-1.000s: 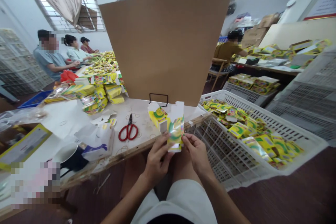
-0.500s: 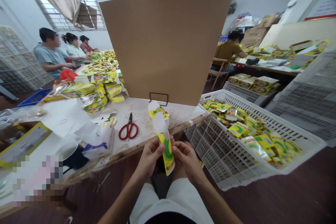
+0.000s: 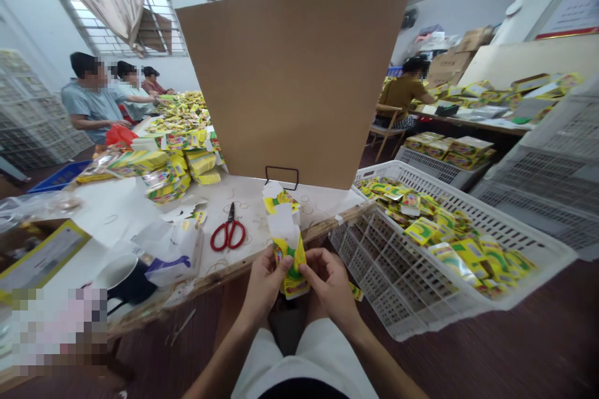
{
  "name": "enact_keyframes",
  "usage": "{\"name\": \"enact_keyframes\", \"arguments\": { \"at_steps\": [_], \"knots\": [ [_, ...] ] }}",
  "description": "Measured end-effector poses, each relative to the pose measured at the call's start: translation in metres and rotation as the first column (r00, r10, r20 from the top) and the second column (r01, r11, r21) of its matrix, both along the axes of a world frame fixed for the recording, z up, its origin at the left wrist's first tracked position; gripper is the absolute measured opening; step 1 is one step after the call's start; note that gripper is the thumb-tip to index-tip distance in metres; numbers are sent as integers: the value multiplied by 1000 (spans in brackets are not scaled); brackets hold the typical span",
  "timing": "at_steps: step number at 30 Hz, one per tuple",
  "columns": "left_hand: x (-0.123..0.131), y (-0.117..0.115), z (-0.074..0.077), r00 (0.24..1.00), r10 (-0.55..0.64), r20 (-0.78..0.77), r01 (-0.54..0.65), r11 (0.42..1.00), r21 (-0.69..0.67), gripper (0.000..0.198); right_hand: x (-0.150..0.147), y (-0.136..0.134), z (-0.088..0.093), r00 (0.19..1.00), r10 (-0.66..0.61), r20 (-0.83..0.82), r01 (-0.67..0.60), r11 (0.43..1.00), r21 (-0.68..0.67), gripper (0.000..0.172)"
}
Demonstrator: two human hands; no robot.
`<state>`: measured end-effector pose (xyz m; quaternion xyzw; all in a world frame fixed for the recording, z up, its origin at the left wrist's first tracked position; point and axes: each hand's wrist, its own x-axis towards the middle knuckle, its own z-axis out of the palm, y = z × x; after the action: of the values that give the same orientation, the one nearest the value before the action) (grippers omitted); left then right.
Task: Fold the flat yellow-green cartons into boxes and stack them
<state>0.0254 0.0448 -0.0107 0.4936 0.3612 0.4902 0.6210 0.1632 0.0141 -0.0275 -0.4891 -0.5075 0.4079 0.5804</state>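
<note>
left hand (image 3: 264, 283) and right hand (image 3: 333, 287) both pinched the yellow-green carton (image 3: 290, 259) by its lower sides, carton upright over the lap, just off the table (image 3: 219, 275) edge, red scissors (image 3: 228, 234) nearby on top

The pale table (image 3: 255, 217) runs from the near right to the far left. Red-handled scissors (image 3: 228, 234) lie flat close to its near edge, with loose rubber bands (image 3: 236, 206) scattered about them. Just right of the scissors stands an open yellow carton (image 3: 279, 198). Behind it, a black wire stand (image 3: 282, 173) props up an upright cardboard sheet (image 3: 294, 75). Left of the scissors lie white paper scraps (image 3: 185, 209) and a white plastic bag (image 3: 174, 254), with a dark mug (image 3: 125, 280) touching the bag. Farther off, stacked yellow packs (image 3: 168, 165) are piled up.
</note>
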Motion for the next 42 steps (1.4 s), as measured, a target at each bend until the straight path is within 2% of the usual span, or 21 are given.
{"name": "enact_keyframes", "arguments": {
  "at_steps": [2,4,6,8,11,14,16,20,23,24,28,30,32,34,37,39,42],
  "knots": [
    [-1,0,0,996,-5,-89,10,998,56,38,1,-1,5,975,-113,190,92,989,113,29],
    [0,-1,-1,984,10,-180,14,991,130,36,2,0,11,902,-215,375,133,963,234,26],
    [2,-3,-2,962,45,-268,8,981,196,34,3,3,15,834,-237,498,101,954,284,16],
    [3,-5,-3,936,75,-344,8,972,233,34,4,7,17,819,-196,539,60,964,259,16],
    [3,-7,-2,925,44,-377,60,964,259,37,5,13,18,871,-110,478,12,979,204,16],
    [2,-9,0,946,-67,-316,155,953,261,40,2,14,23,916,-66,396,-6,984,179,17],
    [2,-10,2,961,-99,-257,162,957,239,40,-2,11,29,931,-47,361,-15,986,166,18],
    [4,-10,2,992,-34,-120,51,989,140,38,-8,6,35,961,-52,273,11,988,151,21],
    [3,-8,-3,999,18,-51,-15,998,56,36,-7,6,28,982,-115,151,91,984,153,40],
    [3,-7,-5,999,31,-45,-29,999,35,34,-6,6,25,983,-108,151,88,987,131,40],
    [4,-5,-10,990,111,-92,-108,993,39,26,-3,5,19,949,-93,302,83,995,46,16],
    [5,-5,-8,980,145,-135,-135,987,82,23,-3,5,18,937,-138,322,125,990,60,16],
    [6,-5,-6,975,151,-162,-133,984,119,23,-4,6,16,951,-137,276,127,991,52,18],
    [5,-6,-4,980,131,-151,-113,986,120,34,-3,8,13,980,-100,173,97,995,29,20],
    [0,-9,-1,995,63,-77,-58,996,66,63,1,10,11,1000,-19,8,19,998,60,34],
    [-5,-11,1,999,-6,-36,8,999,51,70,7,9,11,998,63,-23,-60,993,97,42],
    [-14,-12,6,988,-153,8,152,988,33,72,18,7,14,984,180,14,-181,979,90,46]
  ]
}}
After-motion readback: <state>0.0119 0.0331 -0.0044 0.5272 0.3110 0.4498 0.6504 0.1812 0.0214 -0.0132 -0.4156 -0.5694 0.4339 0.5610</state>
